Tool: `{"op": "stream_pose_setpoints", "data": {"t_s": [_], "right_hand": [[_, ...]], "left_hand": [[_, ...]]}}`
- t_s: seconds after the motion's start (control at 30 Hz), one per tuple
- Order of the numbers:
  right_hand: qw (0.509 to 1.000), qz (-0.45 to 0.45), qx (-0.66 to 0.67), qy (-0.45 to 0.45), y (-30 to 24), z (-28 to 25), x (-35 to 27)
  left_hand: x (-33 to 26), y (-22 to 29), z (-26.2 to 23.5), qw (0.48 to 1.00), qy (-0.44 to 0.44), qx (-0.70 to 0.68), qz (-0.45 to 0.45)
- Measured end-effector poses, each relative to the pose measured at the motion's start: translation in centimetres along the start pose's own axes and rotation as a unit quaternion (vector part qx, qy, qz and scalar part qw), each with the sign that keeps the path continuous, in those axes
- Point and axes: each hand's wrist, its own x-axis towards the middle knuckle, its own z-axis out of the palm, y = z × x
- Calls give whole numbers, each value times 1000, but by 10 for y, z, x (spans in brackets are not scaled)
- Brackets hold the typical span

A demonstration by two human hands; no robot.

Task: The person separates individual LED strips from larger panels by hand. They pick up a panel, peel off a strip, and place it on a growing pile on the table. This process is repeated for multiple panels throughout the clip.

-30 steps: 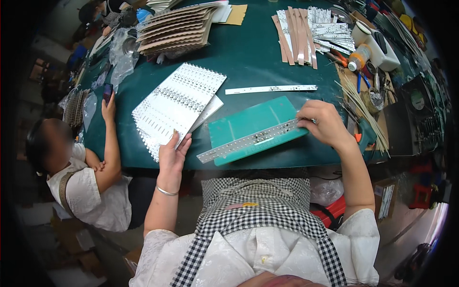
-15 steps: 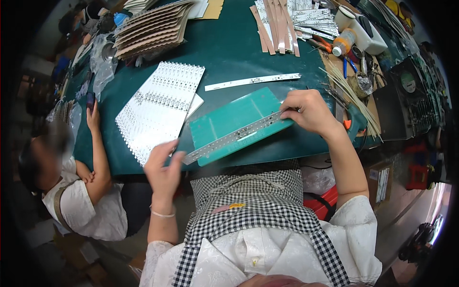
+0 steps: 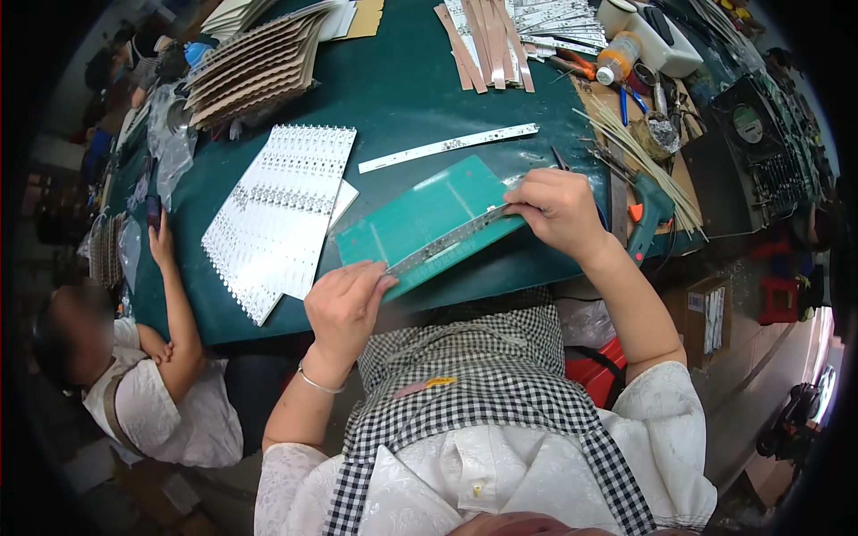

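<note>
Between my two hands a narrow circuit board strip (image 3: 447, 239) is stretched over a flat green board (image 3: 429, 201), tilted so that its face shows only as a thin dotted band. My left hand (image 3: 344, 302) pinches the strip's left end near the green board's front corner. At the other end my right hand (image 3: 556, 207) has its thumb and fingers closed on the strip. Left of the green board lie white perforated circuit board panels (image 3: 281, 210), overlapping one another. A single white circuit strip (image 3: 451, 149) rests on the table behind it.
Corrugated brown sheets (image 3: 259, 67) are stacked at the far left. Brown and white strips (image 3: 487, 45) lie at the back, near an orange bottle (image 3: 618, 58). Thin pale sticks (image 3: 639, 170) and a glue gun (image 3: 648, 214) are at right. A seated person (image 3: 170, 384) holds a phone at left.
My left hand has moved right and closed on the strip's left end, where it was apart and blurred before. My right hand keeps its grip. The view has shifted slightly.
</note>
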Motion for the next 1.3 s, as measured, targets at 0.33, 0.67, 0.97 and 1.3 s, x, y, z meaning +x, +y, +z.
{"op": "stream_pose_setpoints", "data": {"t_s": [0.33, 0.67, 0.97, 1.3], "right_hand": [[999, 4, -21, 30, -10, 2, -2], [988, -127, -18, -86, -40, 37, 29], [986, -161, -44, 13, -44, 46, 12], [972, -222, -65, 25, -50, 44, 9]], "left_hand": [[2, 4, -7, 999, -19, 27, 11], [5, 17, -7, 996, -50, 45, -57], [-13, 13, 20, 994, 100, 28, 20], [-20, 17, 18, 992, 89, 68, 54]]}}
